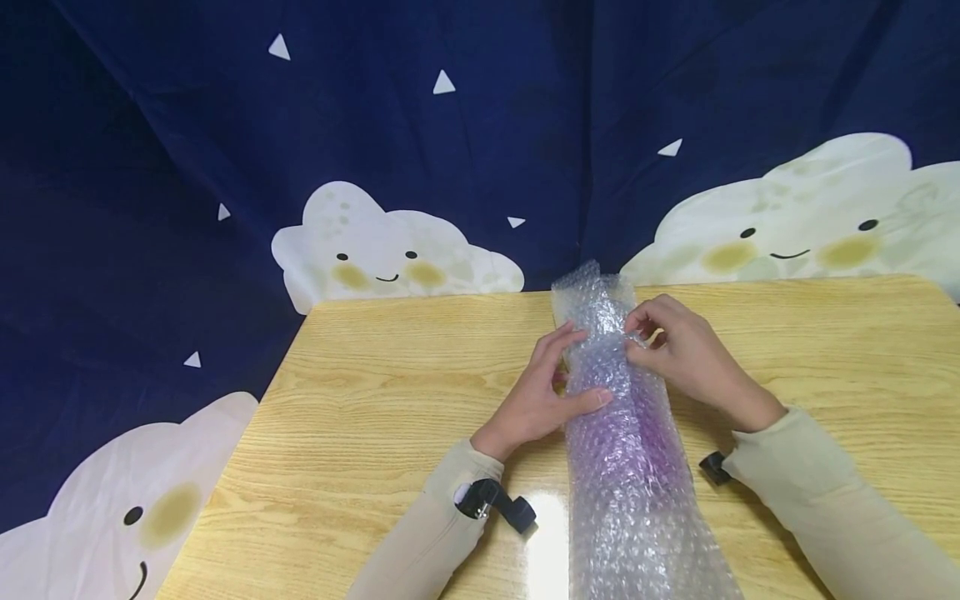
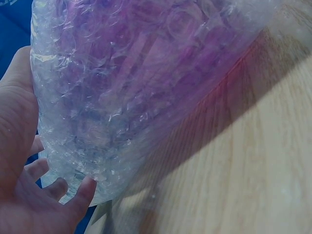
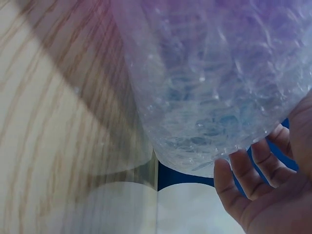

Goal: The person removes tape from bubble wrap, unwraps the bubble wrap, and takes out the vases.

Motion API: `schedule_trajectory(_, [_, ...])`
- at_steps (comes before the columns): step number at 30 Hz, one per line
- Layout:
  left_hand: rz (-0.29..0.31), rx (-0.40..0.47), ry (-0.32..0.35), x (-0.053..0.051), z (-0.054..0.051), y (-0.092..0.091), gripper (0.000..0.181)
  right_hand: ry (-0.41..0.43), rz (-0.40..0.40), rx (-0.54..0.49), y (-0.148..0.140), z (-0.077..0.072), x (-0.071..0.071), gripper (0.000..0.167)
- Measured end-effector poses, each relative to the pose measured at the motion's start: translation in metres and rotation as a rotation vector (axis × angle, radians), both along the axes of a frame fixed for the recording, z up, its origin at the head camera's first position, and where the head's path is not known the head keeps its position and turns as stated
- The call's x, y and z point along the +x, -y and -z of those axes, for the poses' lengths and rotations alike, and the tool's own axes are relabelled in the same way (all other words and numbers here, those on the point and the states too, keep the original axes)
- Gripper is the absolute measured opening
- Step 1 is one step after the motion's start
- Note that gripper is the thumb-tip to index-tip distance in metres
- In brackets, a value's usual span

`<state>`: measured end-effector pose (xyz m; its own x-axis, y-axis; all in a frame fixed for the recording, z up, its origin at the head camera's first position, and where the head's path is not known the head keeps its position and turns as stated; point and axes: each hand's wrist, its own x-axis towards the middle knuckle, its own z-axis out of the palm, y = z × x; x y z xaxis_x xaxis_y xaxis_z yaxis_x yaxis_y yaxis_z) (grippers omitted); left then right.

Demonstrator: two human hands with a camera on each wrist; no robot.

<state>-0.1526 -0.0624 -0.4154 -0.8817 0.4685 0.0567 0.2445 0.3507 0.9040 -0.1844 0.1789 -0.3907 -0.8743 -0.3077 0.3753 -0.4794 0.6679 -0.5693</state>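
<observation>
A long bundle of clear bubble wrap (image 1: 622,450) lies lengthwise on the table, something purple showing through its layers. My left hand (image 1: 543,396) holds its left side, thumb lying on top and fingers along the edge. At the upper right side, my right hand (image 1: 682,350) pinches the wrap's edge between thumb and fingers. The left wrist view shows the wrap (image 2: 117,83) beside my left hand (image 2: 34,180), fingertips against it. In the right wrist view the fingers of my right hand (image 3: 273,185) touch the wrap's rounded edge (image 3: 209,141). What is inside cannot be made out.
The wooden table (image 1: 390,400) ends at a dark blue curtain (image 1: 487,142) printed with white clouds and triangles. Each sleeve carries a small black device, one at the left cuff (image 1: 495,502) and one at the right (image 1: 715,468). The wrap's far end reaches the table's back edge.
</observation>
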Motion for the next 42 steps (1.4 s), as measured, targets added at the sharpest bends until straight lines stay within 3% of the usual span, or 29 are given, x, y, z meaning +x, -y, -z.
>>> schedule_trajectory(17, [0.001, -0.002, -0.005, 0.0, 0.0007, -0.0003, 0.08, 0.042, 0.009, 0.006, -0.0014, 0.001, 0.0009, 0.023])
schedule_trajectory(42, [-0.013, -0.018, -0.019, -0.0005, 0.0023, -0.0009, 0.081, 0.033, 0.011, -0.019, -0.0026, 0.004, -0.0007, 0.019])
